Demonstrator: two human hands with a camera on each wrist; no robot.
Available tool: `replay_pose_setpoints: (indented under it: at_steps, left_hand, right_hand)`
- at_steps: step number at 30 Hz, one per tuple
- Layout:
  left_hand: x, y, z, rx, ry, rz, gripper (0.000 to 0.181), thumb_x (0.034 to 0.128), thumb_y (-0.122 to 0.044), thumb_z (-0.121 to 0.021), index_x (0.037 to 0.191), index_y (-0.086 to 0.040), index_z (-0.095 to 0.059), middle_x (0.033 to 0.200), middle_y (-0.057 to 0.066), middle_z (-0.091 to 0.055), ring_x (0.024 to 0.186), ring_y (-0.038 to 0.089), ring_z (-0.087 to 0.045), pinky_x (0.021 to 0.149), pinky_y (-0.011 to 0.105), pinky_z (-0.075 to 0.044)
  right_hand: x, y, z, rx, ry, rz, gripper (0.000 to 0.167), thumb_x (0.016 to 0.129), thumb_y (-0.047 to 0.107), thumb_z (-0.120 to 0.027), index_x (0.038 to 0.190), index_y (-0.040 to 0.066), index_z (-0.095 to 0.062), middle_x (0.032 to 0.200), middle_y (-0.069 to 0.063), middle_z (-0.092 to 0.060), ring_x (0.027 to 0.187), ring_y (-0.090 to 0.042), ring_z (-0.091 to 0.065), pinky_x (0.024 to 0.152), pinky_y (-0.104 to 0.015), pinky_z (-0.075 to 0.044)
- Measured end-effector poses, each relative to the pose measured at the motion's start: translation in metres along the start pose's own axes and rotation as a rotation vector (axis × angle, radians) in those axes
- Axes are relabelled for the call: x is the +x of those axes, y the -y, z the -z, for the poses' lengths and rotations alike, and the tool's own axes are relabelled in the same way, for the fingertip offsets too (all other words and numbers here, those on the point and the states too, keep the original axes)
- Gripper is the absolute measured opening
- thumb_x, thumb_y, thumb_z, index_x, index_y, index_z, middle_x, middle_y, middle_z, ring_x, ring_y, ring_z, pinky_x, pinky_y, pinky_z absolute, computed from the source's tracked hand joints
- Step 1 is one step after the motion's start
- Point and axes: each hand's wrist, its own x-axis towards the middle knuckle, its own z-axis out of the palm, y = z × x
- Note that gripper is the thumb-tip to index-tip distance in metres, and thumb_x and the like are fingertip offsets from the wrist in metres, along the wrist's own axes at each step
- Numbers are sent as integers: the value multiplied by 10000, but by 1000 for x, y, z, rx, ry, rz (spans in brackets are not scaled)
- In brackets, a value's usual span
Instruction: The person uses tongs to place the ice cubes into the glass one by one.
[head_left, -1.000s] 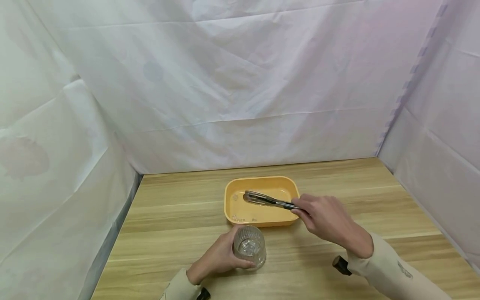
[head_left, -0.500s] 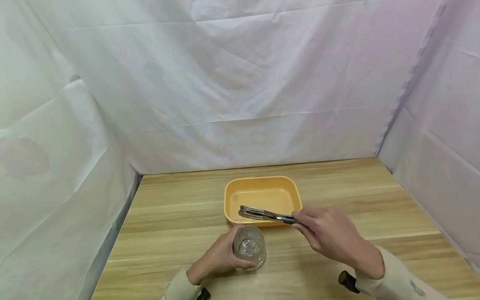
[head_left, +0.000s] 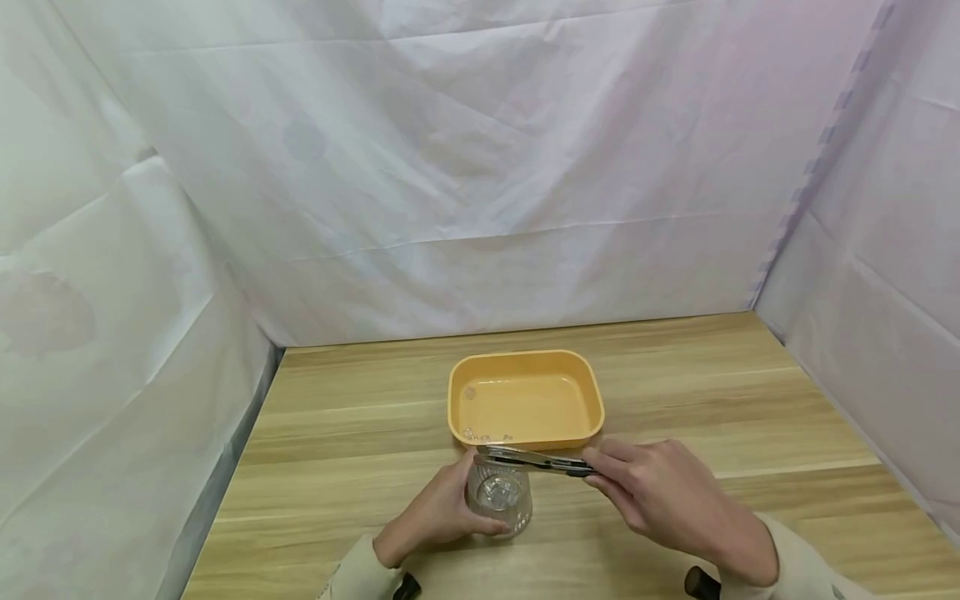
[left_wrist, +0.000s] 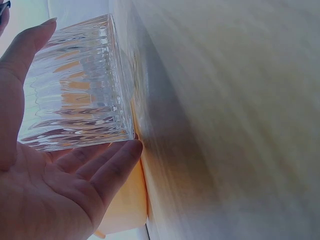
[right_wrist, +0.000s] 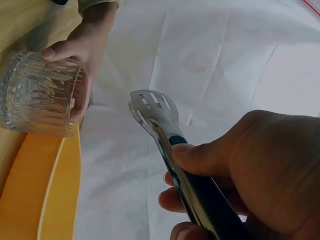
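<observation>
The place was a small booth of hung cloth. A pale, creased back sheet closed it off behind, with a left sheet and a right sheet at the sides, all round a wood-grain desk. The glass, tongs and yellow tray were kitchen ware, but the sheets hid the room beyond, so its kind could not be told.

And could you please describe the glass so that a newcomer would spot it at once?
On the wood-grain table, find the yellow tray. Just on the person's side of it, in the grip of the left hand, is the glass. It is clear, ribbed and cup-shaped, unlike the opaque tray and the slotted metal tongs.
</observation>
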Motion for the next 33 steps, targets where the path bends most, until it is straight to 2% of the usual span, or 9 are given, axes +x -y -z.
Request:
replay_pose_setpoints:
  at_steps: [5,10,18,21,26,28,33]
  left_hand:
    - [0,-2,1,10,-1,20,1079,662,-542,-872,1503,-166,-311,1272,-14,-604,1147,145,-582,996,388,-479]
    - [0,-2,2,4,4,25,1119,655,-535,-878,1529,-171,-280,1291,-12,-598,1164,147,-573,1009,393,-473]
    - [0,0,1,-33,11,-2,925,669,-488,-889,1416,-266,-391,1297,-49,-598,1152,149,-590,962,373,-498]
    - [0,0,1,-36,14,1,936,668,-479,-892,1427,-273,-383,1311,-50,-586,1167,164,-584,964,384,-496]
    - [0,-1,1,-35,12,16,950,662,-483,-895,1433,-276,-380,1300,-52,-589,1162,154,-581,976,389,-487]
    - [1,-1,1,-34,10,20,961,659,-486,-895,1439,-274,-376,1294,-58,-590,1161,137,-578,984,375,-483]
    - [1,0,0,-43,8,13,942,663,-486,-893,1421,-251,-386,1268,-45,-606,1129,113,-593,966,329,-496]
  right_hand:
    - [-2,3,0,12,61,-32,79,963,302,-647,932,230,-643,733,199,-428,551,115,-281,455,-83,-248]
    - [-5,1,-4,11,97,-52,82,912,256,-711,935,219,-642,739,191,-435,546,110,-284,455,-91,-256]
    - [-9,-3,-9,1,115,-81,250,867,307,-756,1053,162,-676,826,149,-529,534,103,-322,448,-126,-304]
    - [-9,-5,-11,4,128,-102,321,870,329,-757,1111,132,-676,906,103,-593,545,93,-389,457,-136,-350]
    - [-8,-9,-10,-28,141,-126,387,898,370,-720,1170,101,-665,1000,24,-676,593,13,-542,493,-222,-461]
    - [-6,-11,-9,-27,149,-131,377,908,378,-707,1164,105,-656,974,31,-675,568,18,-514,478,-213,-440]
    - [-4,-17,-8,-18,163,-149,367,935,396,-668,1192,138,-625,929,38,-675,495,60,-332,439,-163,-314]
